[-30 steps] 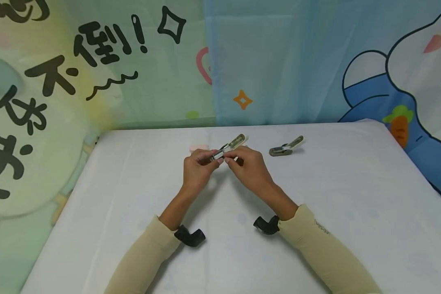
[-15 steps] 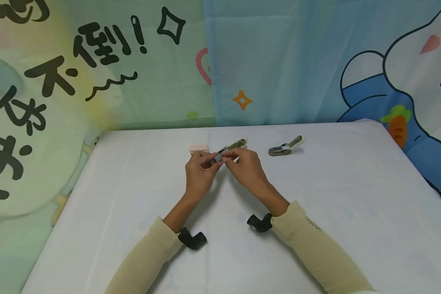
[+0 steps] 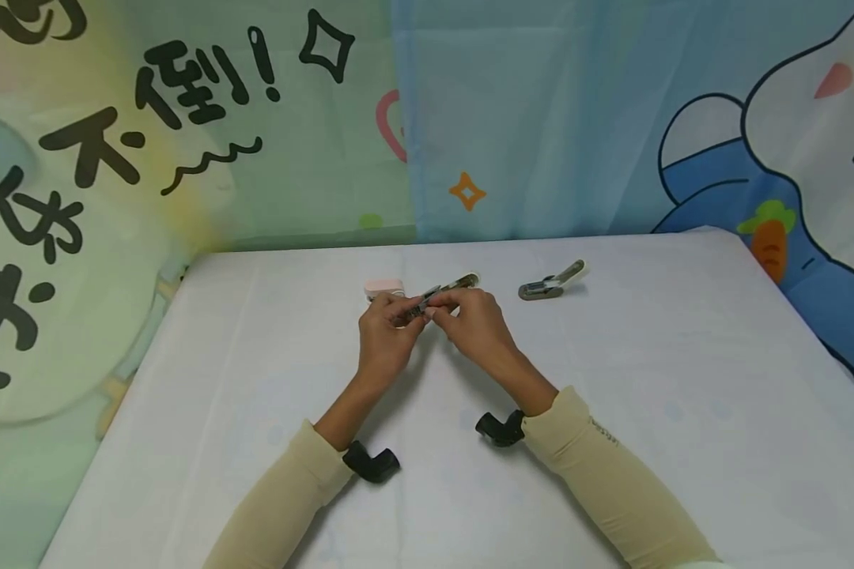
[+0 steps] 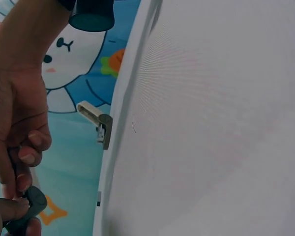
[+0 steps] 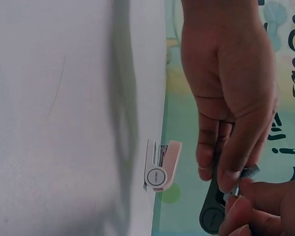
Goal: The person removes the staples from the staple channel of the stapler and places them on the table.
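Note:
Near the far edge of the table, my left hand (image 3: 384, 336) grips a dark grey-green stapler (image 3: 462, 281), its long arm swung open and pointing to the far right. My right hand (image 3: 477, 320) pinches at the middle of this stapler with thumb and forefinger. In the right wrist view, the round hinge end of the stapler (image 5: 213, 216) shows below the left-hand fingers, and the right fingertips (image 5: 236, 209) meet a small silvery part there. Fingers hide what exactly is pinched. The left wrist view shows the right hand (image 4: 24, 108) above the same stapler.
A second grey-green stapler (image 3: 541, 289) lies opened on the table to the right of my hands. A pink and white stapler (image 3: 384, 287) stands just behind my left hand. White cloth covers the table (image 3: 427, 490); a printed curtain (image 3: 541, 118) hangs behind it.
The held stapler has dipped and tilted flatter, and both hands shifted slightly. The right forearm moved a little left. More of the pink stapler shows behind the left hand.

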The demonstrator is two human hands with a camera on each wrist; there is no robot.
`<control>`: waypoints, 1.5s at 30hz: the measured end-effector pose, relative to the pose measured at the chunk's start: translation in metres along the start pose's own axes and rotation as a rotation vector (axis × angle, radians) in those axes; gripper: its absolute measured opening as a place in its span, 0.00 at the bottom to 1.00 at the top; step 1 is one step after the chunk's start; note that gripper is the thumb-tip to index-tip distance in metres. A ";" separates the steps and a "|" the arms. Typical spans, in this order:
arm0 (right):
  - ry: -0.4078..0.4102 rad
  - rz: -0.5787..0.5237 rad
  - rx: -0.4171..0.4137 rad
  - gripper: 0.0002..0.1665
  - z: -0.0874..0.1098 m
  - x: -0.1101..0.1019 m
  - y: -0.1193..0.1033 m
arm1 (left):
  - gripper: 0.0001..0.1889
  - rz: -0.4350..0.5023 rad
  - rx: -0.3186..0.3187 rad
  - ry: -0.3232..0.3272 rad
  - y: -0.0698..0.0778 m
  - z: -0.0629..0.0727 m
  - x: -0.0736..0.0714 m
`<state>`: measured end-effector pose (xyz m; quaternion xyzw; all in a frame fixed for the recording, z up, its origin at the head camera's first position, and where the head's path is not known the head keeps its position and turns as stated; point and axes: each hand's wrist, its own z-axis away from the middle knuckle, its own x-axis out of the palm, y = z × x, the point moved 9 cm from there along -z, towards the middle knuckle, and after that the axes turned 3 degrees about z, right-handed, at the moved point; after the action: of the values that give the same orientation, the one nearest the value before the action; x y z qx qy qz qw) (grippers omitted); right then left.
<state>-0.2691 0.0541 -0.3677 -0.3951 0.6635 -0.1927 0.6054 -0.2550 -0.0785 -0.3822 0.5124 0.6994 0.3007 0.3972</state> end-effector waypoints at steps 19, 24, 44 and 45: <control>-0.086 -0.060 0.066 0.11 -0.001 0.003 0.007 | 0.12 0.016 -0.021 -0.049 -0.004 -0.002 -0.002; -0.093 -0.022 0.048 0.10 -0.001 0.002 0.005 | 0.11 0.017 -0.026 -0.072 -0.004 -0.004 -0.001; -0.126 -0.125 0.006 0.06 -0.002 -0.007 0.007 | 0.11 -0.048 -0.054 -0.193 -0.007 -0.001 0.005; -0.105 -0.143 0.013 0.06 -0.002 -0.011 0.009 | 0.11 -0.054 -0.067 -0.194 -0.008 -0.001 0.005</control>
<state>-0.2739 0.0675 -0.3663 -0.4470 0.5996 -0.2189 0.6267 -0.2608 -0.0764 -0.3893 0.5067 0.6607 0.2619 0.4880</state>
